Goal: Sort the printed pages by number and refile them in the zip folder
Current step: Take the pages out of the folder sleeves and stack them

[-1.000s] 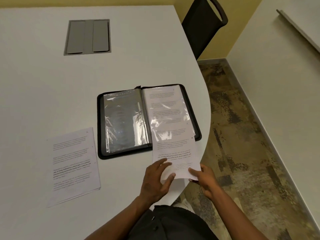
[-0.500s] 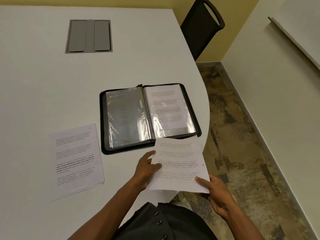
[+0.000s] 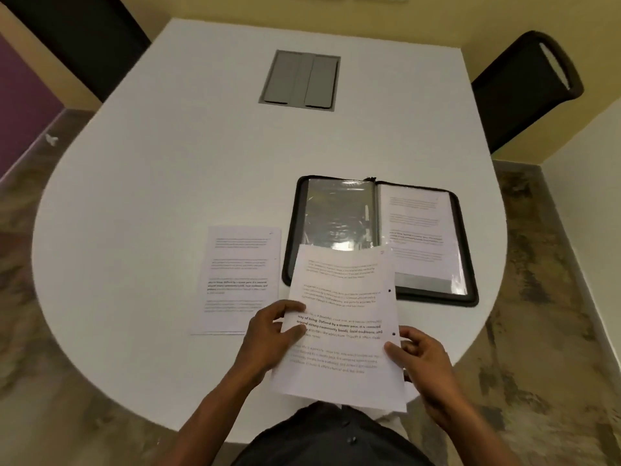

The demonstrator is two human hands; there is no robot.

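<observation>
A black zip folder (image 3: pixel 468 264) lies open on the white table, with clear plastic sleeves. Its right sleeve (image 3: pixel 420 233) holds a printed page; the left sleeve (image 3: pixel 336 216) looks dark and shiny. I hold a printed page (image 3: pixel 342 317) above the table's near edge, overlapping the folder's lower left corner. My left hand (image 3: pixel 272 334) pinches the page's left edge, thumb on top. My right hand (image 3: pixel 423 361) grips its right edge near two punched holes. A small stack of printed pages (image 3: pixel 238 277) lies flat to the left of the folder.
A grey cable hatch (image 3: pixel 300 80) is set into the table (image 3: pixel 168 183) further back. A black chair (image 3: pixel 527 92) stands at the far right corner, and a dark panel at the far left. The table's curved edge drops to patterned floor on both sides.
The page has come fully out of the folder's right sleeve and towards me, and now both hands hold it by its sides. My head has turned left, bringing the whole table into view.
</observation>
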